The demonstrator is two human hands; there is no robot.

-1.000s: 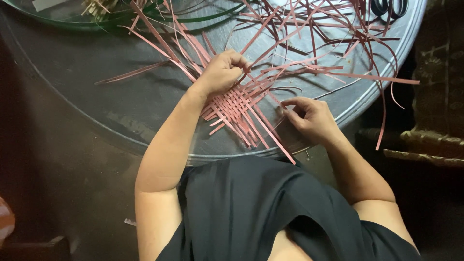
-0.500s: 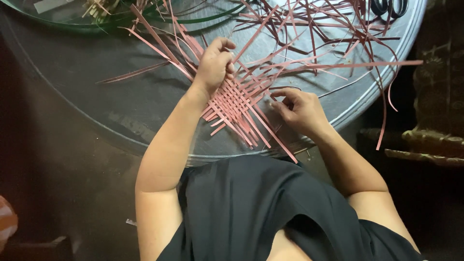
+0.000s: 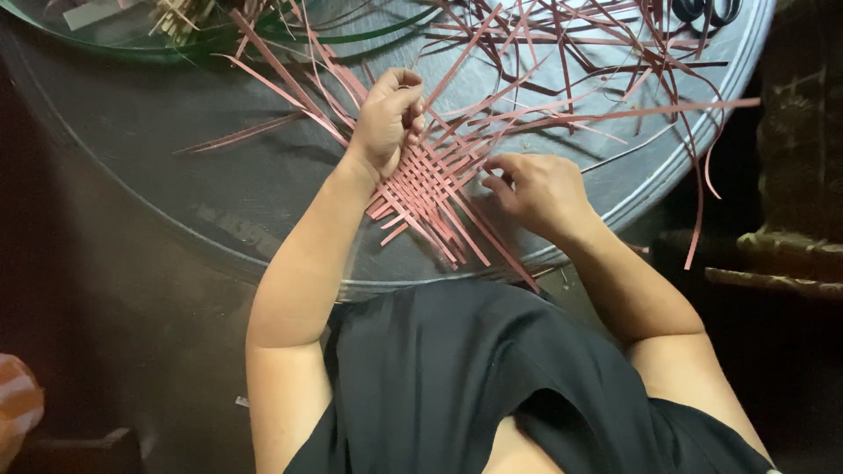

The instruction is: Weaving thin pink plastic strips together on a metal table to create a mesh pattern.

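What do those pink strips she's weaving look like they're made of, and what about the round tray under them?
Strips: thin, flat, dull pink bands that curl and spring at the free ends, probably dyed cane, bamboo or plastic; hard to tell which. Tray: likely metal, grey with a soft sheen and a raised rolled rim. The left hand and right hand both rest on the weave.

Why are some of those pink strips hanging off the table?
Several loose pink strips stick out past the round table's rim, and one long strip droops over the right edge. Only the patch between the left hand and right hand is woven.
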